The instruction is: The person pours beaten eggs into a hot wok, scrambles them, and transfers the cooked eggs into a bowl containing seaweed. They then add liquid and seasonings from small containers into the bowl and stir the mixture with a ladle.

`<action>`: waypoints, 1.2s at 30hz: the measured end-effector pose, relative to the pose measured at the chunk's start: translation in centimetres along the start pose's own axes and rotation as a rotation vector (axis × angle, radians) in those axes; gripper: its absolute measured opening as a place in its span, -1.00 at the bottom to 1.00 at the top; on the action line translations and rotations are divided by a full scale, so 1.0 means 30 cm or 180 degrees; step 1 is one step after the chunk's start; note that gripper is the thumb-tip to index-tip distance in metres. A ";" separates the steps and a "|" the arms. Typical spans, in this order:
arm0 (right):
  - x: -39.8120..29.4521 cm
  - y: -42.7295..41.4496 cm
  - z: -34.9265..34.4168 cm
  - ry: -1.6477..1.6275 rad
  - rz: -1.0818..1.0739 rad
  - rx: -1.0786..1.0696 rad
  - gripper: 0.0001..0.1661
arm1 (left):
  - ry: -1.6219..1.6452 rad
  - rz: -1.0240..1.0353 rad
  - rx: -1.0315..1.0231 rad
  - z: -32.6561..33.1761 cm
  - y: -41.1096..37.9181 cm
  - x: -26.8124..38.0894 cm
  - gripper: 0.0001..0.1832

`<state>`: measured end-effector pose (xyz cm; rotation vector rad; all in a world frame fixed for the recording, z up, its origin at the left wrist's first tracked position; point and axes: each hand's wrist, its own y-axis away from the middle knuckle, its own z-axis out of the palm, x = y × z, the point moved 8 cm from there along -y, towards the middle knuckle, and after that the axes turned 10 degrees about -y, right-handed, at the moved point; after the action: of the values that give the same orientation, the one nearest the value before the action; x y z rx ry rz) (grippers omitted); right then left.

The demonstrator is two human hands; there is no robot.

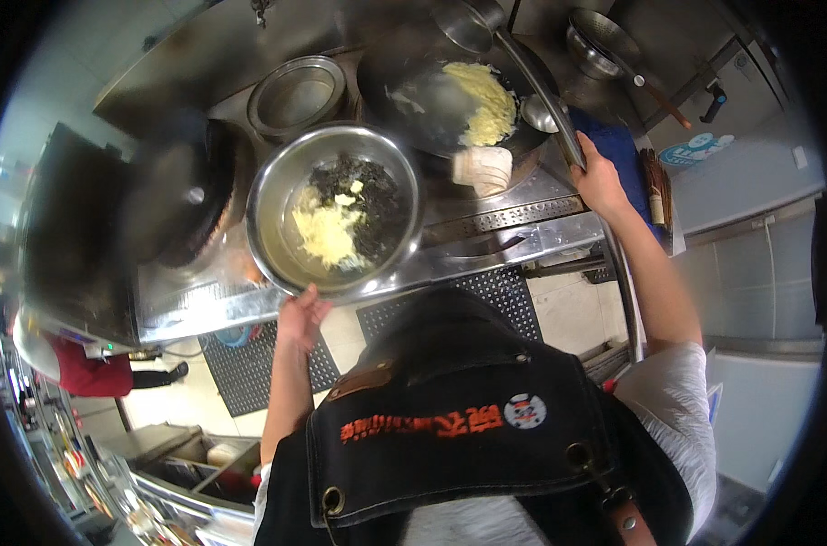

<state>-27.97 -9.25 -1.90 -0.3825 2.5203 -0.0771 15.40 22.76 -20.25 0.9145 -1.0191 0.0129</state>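
In my right hand (596,179) is the long metal handle of a large ladle (543,85). Its blurred scoop hangs over the far rim of a dark wok (413,126), and pale yellow cooked egg (485,102) lies in the wok's right part. My left hand (304,315) is at the near rim of a round stainless-steel bowl (270,228), fingers partly spread; whether it grips the rim is unclear. Inside the bowl are dark, shredded food (379,198) and yellow egg pieces (328,232). The wok's near handle (485,172) is wrapped in whitish cloth.
A second wok (181,198) stands at the left, and a round metal pot (297,99) sits behind the bowl. Another ladle's scoop (539,112) rests by the wok. A strainer (604,41) and a bamboo brush (655,188) are at right. A person (89,362) is at far left.
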 end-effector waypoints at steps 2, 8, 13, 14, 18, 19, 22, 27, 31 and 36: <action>-0.056 0.011 0.007 0.0247 -0.0341 -0.0046 -0.18 | 0.0215 -0.0133 -0.0290 0.017 0.021 0.028 -0.81; -0.188 0.057 0.051 0.0804 -0.0047 -0.0477 -0.19 | 0.0246 -0.0234 -0.0983 -0.020 -0.007 0.031 -0.78; -0.230 0.084 0.070 0.1125 -0.0024 -0.0616 -0.17 | 0.0068 -0.0082 -0.1074 0.012 0.026 0.072 -0.76; -0.233 0.087 0.080 0.1167 0.0148 -0.0745 -0.16 | 0.0080 -0.0067 -0.1105 0.013 0.026 0.071 -0.75; -0.214 0.070 0.135 0.1431 0.0622 -0.1085 -0.15 | 0.0154 -0.0044 -0.1042 0.004 0.012 0.068 -0.74; -0.204 0.063 0.147 0.1416 0.0629 -0.1108 -0.16 | 0.0129 -0.0018 -0.1073 0.005 0.012 0.070 -0.74; -0.158 0.027 0.203 0.1307 0.0368 -0.1059 -0.19 | 0.0059 0.0036 -0.1119 0.008 0.013 0.070 -0.73; -0.216 0.043 0.295 -0.1024 0.1714 -0.1318 -0.23 | 0.0115 0.0121 -0.0980 0.003 0.019 0.070 -0.72; -0.234 0.048 0.323 -0.2519 0.2418 -0.1091 -0.33 | 0.0169 0.0125 -0.1033 0.020 0.027 0.079 -0.76; -0.282 0.033 0.356 -0.3682 0.2196 -0.1574 -0.42 | 0.0240 0.0120 -0.1179 0.003 0.003 0.054 -0.78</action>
<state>-15.58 -5.56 -6.29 0.2441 1.3598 0.8040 16.19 22.14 -18.99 0.5529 -0.9295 -0.1061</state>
